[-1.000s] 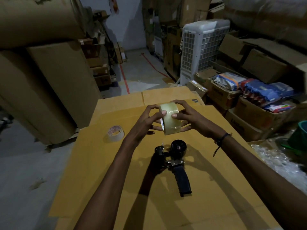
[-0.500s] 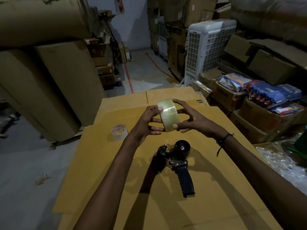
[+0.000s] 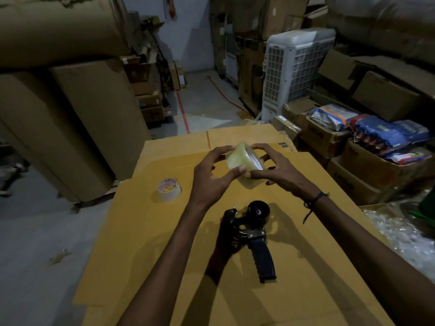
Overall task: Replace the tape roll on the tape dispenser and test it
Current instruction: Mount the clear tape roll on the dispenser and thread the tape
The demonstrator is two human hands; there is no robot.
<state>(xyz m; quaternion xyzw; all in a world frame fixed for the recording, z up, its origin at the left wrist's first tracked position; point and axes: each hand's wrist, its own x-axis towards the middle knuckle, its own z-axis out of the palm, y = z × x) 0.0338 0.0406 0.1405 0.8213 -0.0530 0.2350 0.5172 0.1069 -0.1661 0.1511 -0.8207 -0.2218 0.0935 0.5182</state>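
Note:
A full roll of clear tape [image 3: 244, 164] is held above the cardboard sheets between both hands. My left hand [image 3: 211, 175] grips its near left side with thumb and fingers. My right hand [image 3: 275, 169] holds its right side, thumb on the outer face. The roll is tilted, its printed core edge facing up and right. Below the hands the black tape dispenser [image 3: 251, 234] lies flat on the cardboard, its round hub bare and its handle pointing toward me. A nearly used-up roll [image 3: 169, 189] with a pale core lies on the cardboard to the left.
Flat brown cardboard sheets [image 3: 164, 255] form the work surface. Big cardboard rolls and boxes [image 3: 77, 123] stand at the left. A white air cooler [image 3: 294, 74] and boxes of packaged goods [image 3: 381, 147] are on the right, with bubble wrap [image 3: 400, 234] at the right edge.
Both hands have turned the clear roll, tilting it so its core edge faces up and right. The dispenser and the used-up roll have stayed where they were.

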